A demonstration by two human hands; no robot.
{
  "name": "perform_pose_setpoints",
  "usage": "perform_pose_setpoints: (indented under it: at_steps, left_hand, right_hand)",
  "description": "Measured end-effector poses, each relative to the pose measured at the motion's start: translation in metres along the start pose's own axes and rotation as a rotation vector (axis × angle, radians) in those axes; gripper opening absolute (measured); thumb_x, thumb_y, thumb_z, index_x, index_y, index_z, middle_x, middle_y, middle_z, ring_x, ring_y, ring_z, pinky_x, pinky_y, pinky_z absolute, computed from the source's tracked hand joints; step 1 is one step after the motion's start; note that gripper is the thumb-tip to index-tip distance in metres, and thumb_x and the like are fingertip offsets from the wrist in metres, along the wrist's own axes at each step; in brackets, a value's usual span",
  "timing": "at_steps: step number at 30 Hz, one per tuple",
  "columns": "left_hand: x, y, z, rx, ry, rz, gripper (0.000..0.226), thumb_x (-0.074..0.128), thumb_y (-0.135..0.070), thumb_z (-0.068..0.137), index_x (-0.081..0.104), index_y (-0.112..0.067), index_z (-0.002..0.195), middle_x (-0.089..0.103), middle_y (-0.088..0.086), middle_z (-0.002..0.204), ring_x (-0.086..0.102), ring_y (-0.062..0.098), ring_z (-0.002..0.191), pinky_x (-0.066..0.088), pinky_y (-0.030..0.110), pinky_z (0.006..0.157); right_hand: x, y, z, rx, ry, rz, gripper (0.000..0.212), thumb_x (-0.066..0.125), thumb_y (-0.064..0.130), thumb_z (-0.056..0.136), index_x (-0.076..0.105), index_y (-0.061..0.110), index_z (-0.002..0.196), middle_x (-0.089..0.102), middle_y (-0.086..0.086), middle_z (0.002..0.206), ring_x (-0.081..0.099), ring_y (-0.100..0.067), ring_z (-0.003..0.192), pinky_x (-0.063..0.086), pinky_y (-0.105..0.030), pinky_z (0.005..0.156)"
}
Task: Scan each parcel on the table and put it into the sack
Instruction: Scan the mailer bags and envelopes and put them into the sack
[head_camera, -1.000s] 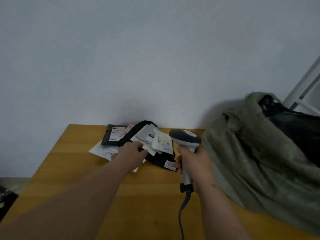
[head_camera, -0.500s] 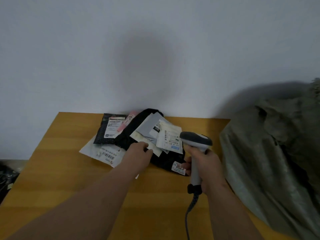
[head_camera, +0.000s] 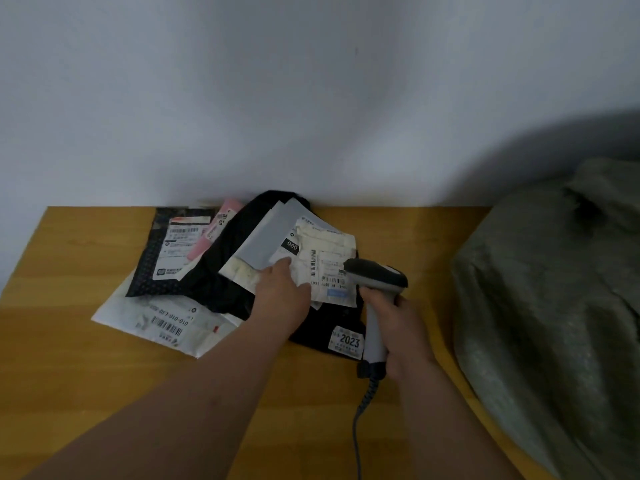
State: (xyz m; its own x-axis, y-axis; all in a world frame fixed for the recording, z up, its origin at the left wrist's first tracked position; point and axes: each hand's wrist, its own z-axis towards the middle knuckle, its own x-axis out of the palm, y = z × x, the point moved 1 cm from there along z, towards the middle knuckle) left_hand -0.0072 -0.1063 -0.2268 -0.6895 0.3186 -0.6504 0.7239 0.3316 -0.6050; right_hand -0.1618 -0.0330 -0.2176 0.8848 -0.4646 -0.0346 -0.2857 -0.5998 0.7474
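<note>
Scanning step: left hand fingers pinching crumpled white paper parcel on pile, surface centre. Right hand fingers gripping grey handheld scanner, aiming at label. Next: likely trigger, then green woven sack at 3 o'clock.

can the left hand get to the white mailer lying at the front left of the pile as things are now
Probably yes. The white mailer lies with its front half bare on the table, though dark parcels overlap its far edge. The left hand sits just right of it, but its fingers hold a paper parcel.
</note>
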Motion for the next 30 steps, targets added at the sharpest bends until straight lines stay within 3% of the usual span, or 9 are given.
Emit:
perform_pose_setpoints:
  at_steps: [4,8,11,14,19,22,26,30]
  left_hand:
    - [0.006,-0.002,0.003,-0.043,-0.011,-0.067,0.061,0.059,-0.018,0.093,0.032,-0.012,0.148,0.044,0.012,0.143,0.048,0.028,0.126,0.043,0.038,0.102]
    - [0.009,-0.004,-0.001,-0.035,0.016,-0.099,0.032,0.054,-0.016,0.093,0.055,-0.014,0.125,0.063,0.006,0.115,0.06,0.021,0.1,0.049,0.03,0.08]
    - [0.008,0.0,-0.007,-0.084,-0.011,-0.246,0.013,0.051,-0.011,0.092,0.062,-0.018,0.097,0.067,0.005,0.096,0.064,0.023,0.087,0.056,0.043,0.082]
    - [0.002,0.005,-0.017,-0.107,-0.019,-0.378,0.017,0.05,-0.011,0.094,0.061,-0.022,0.087,0.069,0.007,0.088,0.067,0.025,0.082,0.056,0.05,0.081]
    - [-0.009,0.019,-0.04,-0.102,-0.04,-0.566,0.02,0.047,-0.013,0.1,0.061,-0.026,0.093,0.069,0.0,0.096,0.067,0.022,0.09,0.056,0.047,0.085]
    - [-0.015,0.026,-0.056,-0.089,-0.03,-0.649,0.021,0.047,-0.014,0.101,0.061,-0.028,0.098,0.07,0.0,0.103,0.067,0.02,0.094,0.056,0.041,0.086]
    - [-0.024,0.035,-0.077,-0.079,-0.044,-0.721,0.026,0.047,-0.013,0.101,0.065,-0.028,0.111,0.072,-0.004,0.105,0.068,0.016,0.098,0.056,0.04,0.09]
    - [-0.039,0.049,-0.101,-0.076,-0.043,-0.782,0.027,0.049,-0.011,0.1,0.066,-0.031,0.109,0.073,-0.004,0.103,0.068,0.017,0.098,0.055,0.04,0.091]
  right_hand:
    - [0.009,-0.009,0.009,0.043,0.011,0.032,0.027,0.074,0.033,0.086,0.069,0.015,0.105,0.074,-0.01,0.1,0.072,-0.027,0.089,0.06,-0.041,0.074]
    - [0.014,-0.011,0.005,0.03,0.023,0.046,0.011,0.071,0.029,0.089,0.068,0.022,0.097,0.072,-0.002,0.098,0.068,-0.012,0.085,0.054,-0.031,0.068]
    - [0.01,-0.012,0.0,0.026,0.009,0.057,0.015,0.071,0.029,0.09,0.069,0.02,0.102,0.073,-0.003,0.101,0.069,-0.014,0.09,0.053,-0.031,0.07]
    - [0.003,-0.011,-0.007,0.018,-0.021,0.099,0.019,0.071,0.028,0.09,0.07,0.014,0.104,0.075,-0.008,0.101,0.072,-0.02,0.093,0.053,-0.034,0.074]
    - [-0.007,-0.003,-0.033,-0.022,-0.013,0.137,0.018,0.068,0.024,0.093,0.068,0.007,0.098,0.07,-0.011,0.078,0.07,-0.018,0.063,0.054,-0.03,0.057]
    - [-0.007,-0.002,-0.056,-0.038,0.03,0.098,0.018,0.066,0.023,0.094,0.068,0.006,0.095,0.066,-0.009,0.071,0.066,-0.019,0.06,0.052,-0.028,0.052]
    - [-0.006,-0.009,-0.087,-0.065,0.078,0.07,0.021,0.066,0.023,0.093,0.068,0.004,0.103,0.065,-0.009,0.072,0.062,-0.021,0.06,0.052,-0.032,0.057]
    - [-0.008,-0.014,-0.118,-0.108,0.077,0.043,0.02,0.066,0.021,0.092,0.068,0.003,0.098,0.064,-0.01,0.068,0.061,-0.021,0.057,0.051,-0.033,0.057]
